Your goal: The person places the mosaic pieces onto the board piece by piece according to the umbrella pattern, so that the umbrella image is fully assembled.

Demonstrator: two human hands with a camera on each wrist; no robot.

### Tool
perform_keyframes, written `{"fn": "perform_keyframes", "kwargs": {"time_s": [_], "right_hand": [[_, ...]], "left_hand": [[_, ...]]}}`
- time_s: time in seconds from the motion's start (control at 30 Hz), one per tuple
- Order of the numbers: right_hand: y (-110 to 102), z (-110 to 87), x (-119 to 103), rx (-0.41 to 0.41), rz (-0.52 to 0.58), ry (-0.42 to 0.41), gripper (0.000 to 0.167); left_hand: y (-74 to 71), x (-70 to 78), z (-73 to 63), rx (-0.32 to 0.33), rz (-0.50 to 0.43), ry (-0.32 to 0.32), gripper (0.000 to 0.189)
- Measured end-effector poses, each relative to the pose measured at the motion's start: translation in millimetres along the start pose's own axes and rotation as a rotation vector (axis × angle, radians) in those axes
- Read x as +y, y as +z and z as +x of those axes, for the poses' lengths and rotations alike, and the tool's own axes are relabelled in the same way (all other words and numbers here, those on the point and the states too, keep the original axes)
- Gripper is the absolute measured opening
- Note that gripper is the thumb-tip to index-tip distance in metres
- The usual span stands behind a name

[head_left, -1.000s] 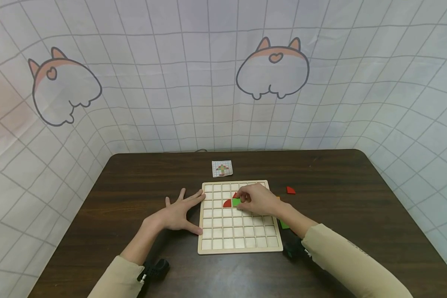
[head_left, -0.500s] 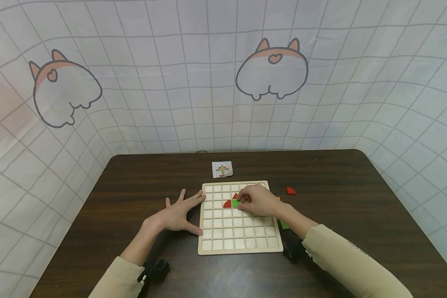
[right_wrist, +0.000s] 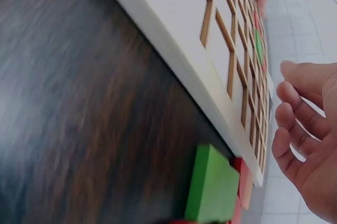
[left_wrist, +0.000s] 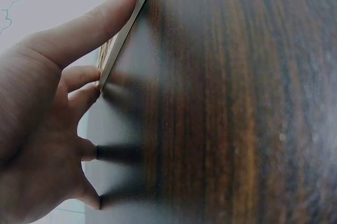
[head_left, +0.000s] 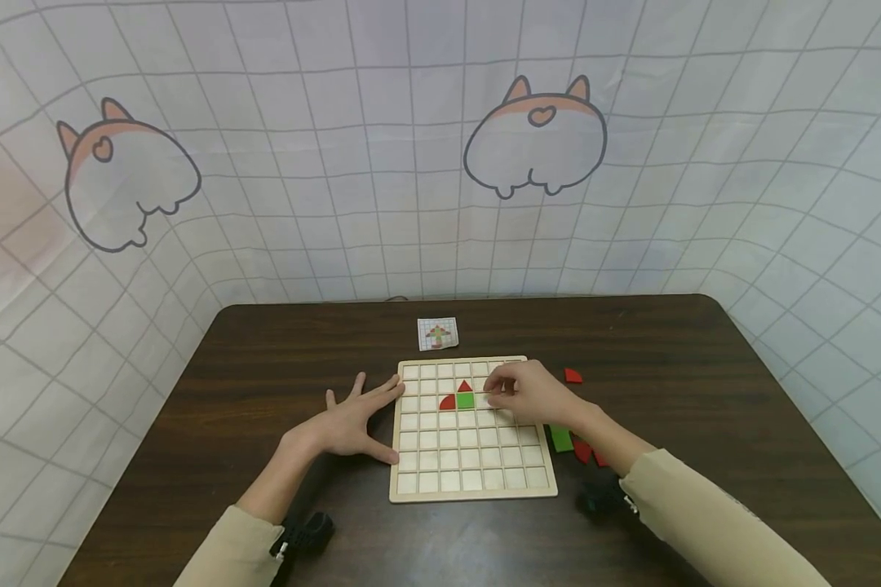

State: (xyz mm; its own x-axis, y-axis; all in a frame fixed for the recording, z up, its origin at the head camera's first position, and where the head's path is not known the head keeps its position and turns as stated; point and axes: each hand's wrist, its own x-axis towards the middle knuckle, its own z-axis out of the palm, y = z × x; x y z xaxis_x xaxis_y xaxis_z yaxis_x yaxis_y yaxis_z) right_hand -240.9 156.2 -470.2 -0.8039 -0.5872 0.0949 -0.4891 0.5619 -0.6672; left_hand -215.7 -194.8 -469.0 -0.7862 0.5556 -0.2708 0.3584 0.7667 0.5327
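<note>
A pale wooden grid board (head_left: 473,494) lies on the dark table. In its cells sit a red triangle (head_left: 465,386), a green square (head_left: 466,400) below it and a red quarter-circle (head_left: 448,403) left of the square. Spread wide, my left hand (head_left: 347,420) touches the board's left edge with thumb and fingertips; the left wrist view shows the thumb (left_wrist: 95,27) on the rim. Over the board's right part hovers my right hand (head_left: 534,393), fingers loosely bent. No piece shows between those fingers in the right wrist view, where the hand (right_wrist: 313,129) is apart from the board.
A small printed card (head_left: 437,333) with a coloured grid pattern lies behind the board. Right of the board are a loose red quarter-circle (head_left: 573,376), a green piece (head_left: 561,439) and red pieces (head_left: 582,449), partly hidden by the right arm. A gridded white curtain (head_left: 382,163) hangs behind the table.
My right hand has let go of the green square and moved right, uncovering the square in its cell. Green and red pieces beside the board now show more. The left hand has stayed put.
</note>
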Motion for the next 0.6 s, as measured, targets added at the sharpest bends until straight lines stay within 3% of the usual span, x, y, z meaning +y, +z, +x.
{"fn": "perform_keyframes", "kwargs": {"time_s": [0.23,0.6], "right_hand": [[-12.9,-9.2,5.4,0.02,-0.001,-0.018,0.011],[-31.9,-24.2,13.0,0.067,0.004,0.028,0.015]], "left_hand": [[-0.9,-1.4,-1.4,0.004,0.005,-0.003,0.111],[0.2,-1.8,-0.8,0.004,-0.003,0.003,0.111]]}}
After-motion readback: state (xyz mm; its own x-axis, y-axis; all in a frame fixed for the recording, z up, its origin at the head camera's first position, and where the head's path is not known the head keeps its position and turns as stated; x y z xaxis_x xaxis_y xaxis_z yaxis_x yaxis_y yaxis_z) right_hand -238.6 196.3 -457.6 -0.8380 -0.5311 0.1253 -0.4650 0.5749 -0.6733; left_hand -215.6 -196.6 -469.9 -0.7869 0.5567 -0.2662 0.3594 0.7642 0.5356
